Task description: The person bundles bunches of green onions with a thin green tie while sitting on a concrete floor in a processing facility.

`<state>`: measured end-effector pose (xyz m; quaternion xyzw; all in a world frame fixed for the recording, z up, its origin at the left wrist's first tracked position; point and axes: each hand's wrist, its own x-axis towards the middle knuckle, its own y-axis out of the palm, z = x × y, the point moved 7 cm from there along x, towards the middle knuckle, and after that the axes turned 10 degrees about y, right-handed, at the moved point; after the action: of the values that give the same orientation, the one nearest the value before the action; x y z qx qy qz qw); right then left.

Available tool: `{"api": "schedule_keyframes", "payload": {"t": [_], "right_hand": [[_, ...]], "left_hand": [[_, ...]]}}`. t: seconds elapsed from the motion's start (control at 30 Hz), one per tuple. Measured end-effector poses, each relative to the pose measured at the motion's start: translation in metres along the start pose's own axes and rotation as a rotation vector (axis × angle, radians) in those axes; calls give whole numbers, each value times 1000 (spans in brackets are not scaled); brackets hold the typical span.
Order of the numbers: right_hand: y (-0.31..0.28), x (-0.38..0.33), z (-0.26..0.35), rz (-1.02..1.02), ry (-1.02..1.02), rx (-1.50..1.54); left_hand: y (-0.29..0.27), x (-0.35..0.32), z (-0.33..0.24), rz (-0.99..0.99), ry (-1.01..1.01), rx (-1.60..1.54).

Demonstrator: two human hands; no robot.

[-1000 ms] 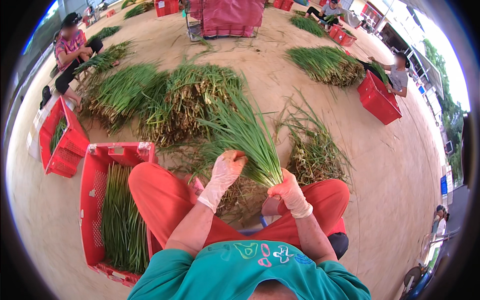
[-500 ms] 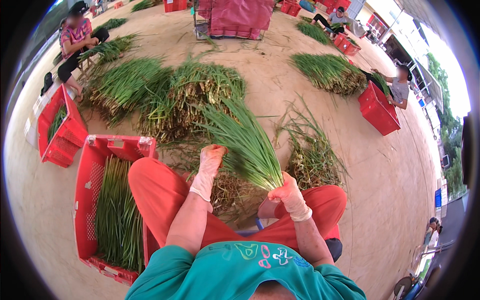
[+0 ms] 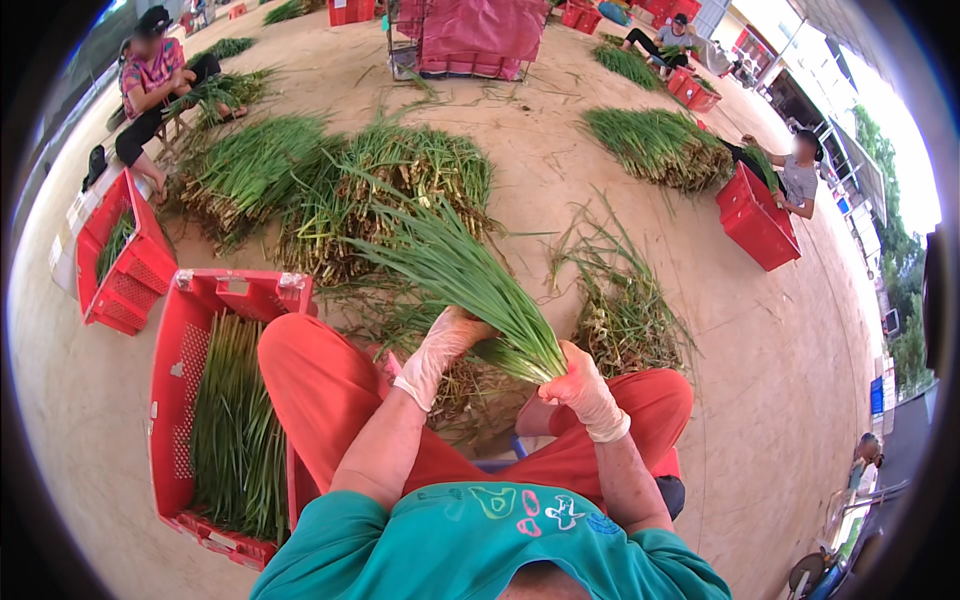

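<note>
A bunch of garlic chives (image 3: 465, 275) slants across in front of me, its green leaves pointing up and left and its pale stem ends near my right knee. My right hand (image 3: 572, 378), in a thin glove, is closed round those stem ends. Against the bunch's left underside lies my left hand (image 3: 455, 335), also gloved, with its fingers curled in under the leaves and their tips hidden. Below the leaves, between my legs, is a heap of loose dry trimmings (image 3: 470, 400).
At my left stands a red crate (image 3: 170, 410) holding laid-out chives (image 3: 235, 430). Large chive piles (image 3: 385, 200) lie ahead, and a straggly heap (image 3: 630, 315) is to the right. People sit working beside other crates, including a red one (image 3: 755, 220) at the right.
My left hand has moved right and down from beside the leaves to the bunch's underside. The leaf tips have swung left and lower; my right hand keeps its hold.
</note>
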<state>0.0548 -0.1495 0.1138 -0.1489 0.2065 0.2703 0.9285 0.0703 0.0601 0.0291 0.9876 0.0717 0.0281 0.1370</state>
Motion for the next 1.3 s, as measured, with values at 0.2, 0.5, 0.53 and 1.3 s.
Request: {"api": "schedule_keyframes", "payload": {"t": [0.2,0.5,0.53,1.3], "right_hand": [[-3,3,-4,-10,-6,12],[-19,4,-14,19,68,225],[-21,6,-16,-8,73,230],[-6,8,-6,-110,110,213]], "left_hand": [[1,-7,-2,16,-14,352],[-101,-11,-61,-419,412,1005],[-133,-12,-60,-505,388,932],[47,-42,-34,-49,394,708]]}}
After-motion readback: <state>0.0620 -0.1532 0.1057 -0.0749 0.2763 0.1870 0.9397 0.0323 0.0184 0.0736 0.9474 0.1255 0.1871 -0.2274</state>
